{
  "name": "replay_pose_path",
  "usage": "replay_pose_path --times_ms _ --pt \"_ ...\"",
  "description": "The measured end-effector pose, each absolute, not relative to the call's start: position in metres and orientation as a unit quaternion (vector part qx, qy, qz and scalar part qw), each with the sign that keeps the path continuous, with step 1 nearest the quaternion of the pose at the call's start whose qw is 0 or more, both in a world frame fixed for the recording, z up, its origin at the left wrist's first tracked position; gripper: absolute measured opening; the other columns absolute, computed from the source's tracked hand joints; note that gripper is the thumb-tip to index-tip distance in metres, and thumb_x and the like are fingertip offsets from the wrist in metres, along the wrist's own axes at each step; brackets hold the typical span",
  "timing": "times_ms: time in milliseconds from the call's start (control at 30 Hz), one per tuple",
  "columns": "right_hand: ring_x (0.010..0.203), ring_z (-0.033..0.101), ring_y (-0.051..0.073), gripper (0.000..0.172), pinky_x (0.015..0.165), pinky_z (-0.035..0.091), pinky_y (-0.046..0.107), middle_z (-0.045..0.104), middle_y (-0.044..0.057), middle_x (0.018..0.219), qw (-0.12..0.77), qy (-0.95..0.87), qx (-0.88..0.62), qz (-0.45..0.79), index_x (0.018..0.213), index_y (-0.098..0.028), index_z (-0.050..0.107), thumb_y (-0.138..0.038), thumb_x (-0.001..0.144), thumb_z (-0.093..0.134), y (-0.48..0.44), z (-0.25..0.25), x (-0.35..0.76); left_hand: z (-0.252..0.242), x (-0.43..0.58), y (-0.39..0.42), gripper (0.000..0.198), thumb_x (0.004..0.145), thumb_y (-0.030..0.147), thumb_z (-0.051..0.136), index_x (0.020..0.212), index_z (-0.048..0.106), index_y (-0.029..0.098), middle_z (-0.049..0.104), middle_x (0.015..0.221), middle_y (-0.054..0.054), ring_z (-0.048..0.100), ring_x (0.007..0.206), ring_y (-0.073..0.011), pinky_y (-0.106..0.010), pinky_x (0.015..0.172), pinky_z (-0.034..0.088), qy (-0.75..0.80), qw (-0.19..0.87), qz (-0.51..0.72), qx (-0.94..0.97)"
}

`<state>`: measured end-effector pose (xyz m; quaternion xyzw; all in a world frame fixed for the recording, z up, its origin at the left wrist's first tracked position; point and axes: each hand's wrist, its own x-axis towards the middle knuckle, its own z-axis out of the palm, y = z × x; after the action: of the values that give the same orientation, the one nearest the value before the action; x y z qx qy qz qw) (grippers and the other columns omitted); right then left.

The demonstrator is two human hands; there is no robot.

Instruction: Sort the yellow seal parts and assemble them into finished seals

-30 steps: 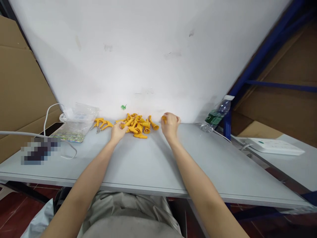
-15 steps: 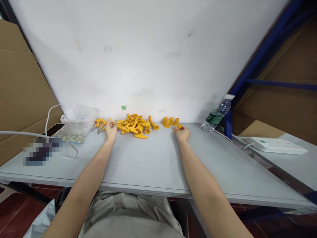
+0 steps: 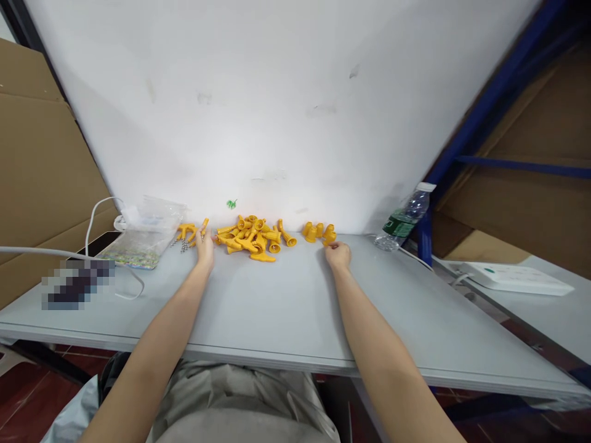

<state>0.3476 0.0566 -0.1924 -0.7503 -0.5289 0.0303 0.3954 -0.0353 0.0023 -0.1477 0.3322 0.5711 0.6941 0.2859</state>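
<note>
Pile of parts (image 3: 252, 239) mid-table (image 3: 286, 307), bag (image 3: 141, 237) left, bottle (image 3: 404, 218) right.

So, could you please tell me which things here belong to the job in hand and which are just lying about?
In hand: pile of yellow plastic parts; yellow caps by the right hand; yellow piece at the left hand.
Lying about: plastic bag, water bottle, power strip, white cable.

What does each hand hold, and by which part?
Left hand seems to pinch an orange piece by its lower end. Right hand is at the orange caps; its hold cannot be told.
</note>
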Motion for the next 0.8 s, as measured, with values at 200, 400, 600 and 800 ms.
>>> replay_pose_path --times_ms 200,400,600,800 --pt "0.112 0.061 0.031 0.038 0.097 0.044 0.045 0.069 0.017 0.114 0.337 -0.515 -0.785 0.076 0.109 -0.014 0.071 -0.019 0.078 0.049 0.049 -0.182 0.336 -0.153 -0.042 0.006 0.025 0.087 0.03 0.042 0.097 0.062 0.019 0.059 0.075 -0.002 0.057 0.068 -0.014 -0.027 0.066 0.048 0.577 0.225 0.709 0.337" --pt "0.121 0.056 0.032 0.037 0.104 0.037 0.05 0.065 0.012 0.128 0.302 -0.548 -0.777 0.068 0.113 -0.021 0.072 -0.024 0.082 0.052 0.045 -0.179 0.33 -0.157 -0.044 0.007 0.02 0.082 0.036 0.05 0.085 0.062 0.019 0.063 0.083 -0.004 0.058 0.08 -0.0163 -0.03 0.075 0.049 0.582 0.173 0.707 0.363" --pt "0.131 0.047 0.032 0.042 0.107 0.031 0.059 0.052 0.009 0.145 0.231 -0.593 -0.769 0.06 0.126 -0.025 0.066 -0.027 0.09 0.045 0.039 -0.174 0.324 -0.16 -0.046 0.008 0.022 0.083 0.029 0.051 0.099 0.062 0.019 0.065 0.106 -0.01 0.062 0.097 -0.0193 -0.033 0.088 0.05 0.601 0.201 0.681 0.367" --pt "0.137 0.04 0.032 0.045 0.108 0.027 0.064 0.042 0.007 0.153 0.189 -0.625 -0.755 0.064 0.133 -0.026 0.06 -0.028 0.094 0.038 0.033 -0.169 0.32 -0.157 -0.056 0.01 0.036 0.081 0.011 0.042 0.107 0.065 0.018 0.068 0.116 -0.009 0.06 0.115 -0.0209 -0.033 0.105 0.041 0.664 0.101 0.617 0.411"
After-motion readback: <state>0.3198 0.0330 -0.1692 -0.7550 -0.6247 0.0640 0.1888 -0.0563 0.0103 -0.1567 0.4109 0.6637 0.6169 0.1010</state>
